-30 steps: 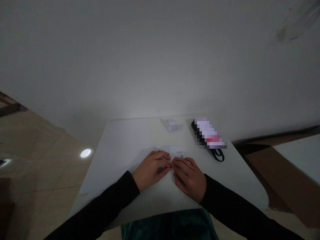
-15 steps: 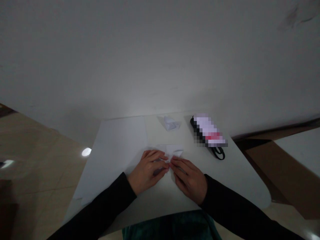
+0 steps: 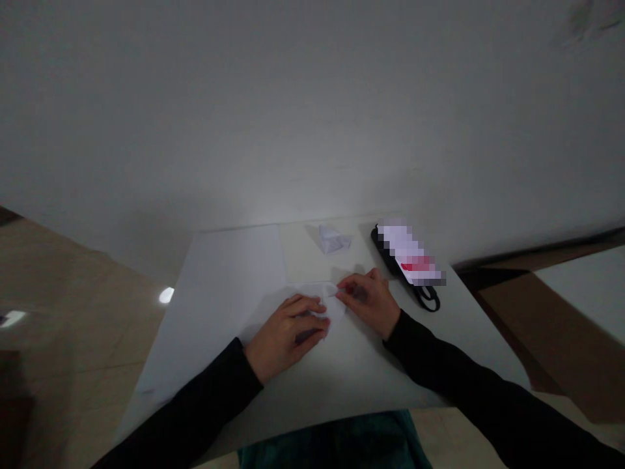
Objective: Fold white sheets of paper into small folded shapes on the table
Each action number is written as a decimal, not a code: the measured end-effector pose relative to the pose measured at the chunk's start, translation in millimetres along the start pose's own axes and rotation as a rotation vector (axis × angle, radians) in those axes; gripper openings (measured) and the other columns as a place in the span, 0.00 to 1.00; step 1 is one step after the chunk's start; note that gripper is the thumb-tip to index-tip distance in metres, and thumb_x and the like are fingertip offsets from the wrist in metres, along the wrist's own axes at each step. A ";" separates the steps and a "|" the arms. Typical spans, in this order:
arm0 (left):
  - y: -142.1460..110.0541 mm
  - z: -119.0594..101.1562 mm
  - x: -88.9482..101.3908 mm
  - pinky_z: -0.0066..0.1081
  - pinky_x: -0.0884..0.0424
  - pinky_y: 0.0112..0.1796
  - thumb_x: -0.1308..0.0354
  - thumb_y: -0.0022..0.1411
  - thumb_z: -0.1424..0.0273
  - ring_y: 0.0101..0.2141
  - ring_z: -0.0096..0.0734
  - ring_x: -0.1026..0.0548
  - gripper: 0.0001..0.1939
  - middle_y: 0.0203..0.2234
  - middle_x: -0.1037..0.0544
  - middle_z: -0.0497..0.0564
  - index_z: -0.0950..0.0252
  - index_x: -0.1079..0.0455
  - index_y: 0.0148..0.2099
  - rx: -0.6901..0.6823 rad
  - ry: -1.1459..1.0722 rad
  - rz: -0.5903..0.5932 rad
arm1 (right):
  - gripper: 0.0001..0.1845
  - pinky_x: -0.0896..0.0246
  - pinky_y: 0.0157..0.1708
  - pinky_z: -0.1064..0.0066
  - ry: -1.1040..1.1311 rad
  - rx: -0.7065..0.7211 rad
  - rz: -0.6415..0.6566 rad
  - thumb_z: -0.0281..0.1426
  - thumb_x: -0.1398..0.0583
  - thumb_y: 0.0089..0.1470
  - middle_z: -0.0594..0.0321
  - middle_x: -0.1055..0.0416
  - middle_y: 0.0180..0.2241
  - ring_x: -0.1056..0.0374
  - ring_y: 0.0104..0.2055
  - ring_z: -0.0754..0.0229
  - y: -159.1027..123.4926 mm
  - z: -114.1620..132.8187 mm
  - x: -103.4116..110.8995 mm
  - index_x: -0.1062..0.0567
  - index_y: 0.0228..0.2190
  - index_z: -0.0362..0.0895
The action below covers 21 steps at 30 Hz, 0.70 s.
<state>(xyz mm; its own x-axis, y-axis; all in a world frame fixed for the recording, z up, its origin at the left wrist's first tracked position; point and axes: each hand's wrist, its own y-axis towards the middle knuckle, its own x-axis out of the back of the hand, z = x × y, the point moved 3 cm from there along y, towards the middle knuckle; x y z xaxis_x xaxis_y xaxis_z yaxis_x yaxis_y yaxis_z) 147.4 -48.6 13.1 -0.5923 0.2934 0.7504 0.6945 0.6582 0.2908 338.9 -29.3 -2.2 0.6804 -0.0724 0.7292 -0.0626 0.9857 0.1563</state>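
While white bench point(image 3: 317, 384) fills lower ctr, lg white sheet point(image 3: 234, 273) covers its L side; L hand point(image 3: 286, 332) curled at folded paper point(image 3: 334, 307), can't tell if gripping; R hand point(image 3: 370, 301) pinches its upper R edge, just below frame ctr; folded pc point(image 3: 333, 241) above.

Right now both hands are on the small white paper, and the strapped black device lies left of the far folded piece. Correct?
Not left: the head view shows the strapped black device lying right of the far folded piece. Left hand and right hand are on the small white paper, as stated.
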 end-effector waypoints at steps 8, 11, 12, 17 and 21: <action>-1.1 0.0 -0.1 0.39 0.30 0.50 0.45 0.63 0.71 0.49 0.35 0.29 0.08 0.43 0.25 0.54 0.61 0.25 0.42 -0.011 0.000 -0.014 | 0.04 0.52 0.43 0.56 -0.013 -0.063 0.012 0.36 0.35 0.49 0.64 0.25 0.26 0.35 0.37 0.54 2.2 12.7 -10.3 0.21 0.25 0.52; -1.9 0.3 -0.2 0.37 0.29 0.49 0.44 0.63 0.70 0.49 0.34 0.29 0.09 0.44 0.25 0.54 0.61 0.24 0.43 -0.011 0.007 -0.023 | 0.04 0.54 0.44 0.55 0.005 -0.087 0.002 0.36 0.34 0.48 0.63 0.26 0.25 0.35 0.37 0.54 2.7 12.5 -11.1 0.20 0.24 0.52; -2.2 0.5 -0.3 0.37 0.28 0.49 0.44 0.63 0.70 0.49 0.34 0.29 0.09 0.44 0.25 0.54 0.61 0.24 0.43 -0.013 0.006 -0.029 | 0.04 0.53 0.44 0.55 0.005 -0.099 0.003 0.36 0.34 0.48 0.63 0.27 0.25 0.35 0.37 0.54 2.7 12.6 -11.3 0.20 0.24 0.52; -3.7 1.6 -0.6 0.35 0.28 0.49 0.44 0.63 0.70 0.48 0.33 0.28 0.08 0.44 0.25 0.53 0.61 0.24 0.42 -0.011 -0.007 -0.045 | 0.04 0.52 0.45 0.55 -0.013 -0.155 0.009 0.37 0.34 0.48 0.63 0.26 0.26 0.34 0.37 0.55 1.4 15.0 -11.1 0.19 0.24 0.52; -3.8 1.2 -0.6 0.36 0.27 0.49 0.45 0.63 0.70 0.48 0.33 0.27 0.09 0.45 0.25 0.54 0.61 0.24 0.43 -0.011 -0.010 -0.035 | 0.03 0.52 0.46 0.54 0.000 -0.158 0.008 0.36 0.34 0.47 0.64 0.26 0.26 0.34 0.38 0.54 0.2 15.6 -10.7 0.20 0.24 0.52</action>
<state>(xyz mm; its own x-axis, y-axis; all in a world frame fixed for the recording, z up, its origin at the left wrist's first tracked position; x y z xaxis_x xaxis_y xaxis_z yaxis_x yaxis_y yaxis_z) 144.5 -50.5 10.9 -0.6198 0.2773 0.7341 0.6779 0.6605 0.3229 320.3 -30.7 0.4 0.6805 -0.0646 0.7299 0.0476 0.9979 0.0440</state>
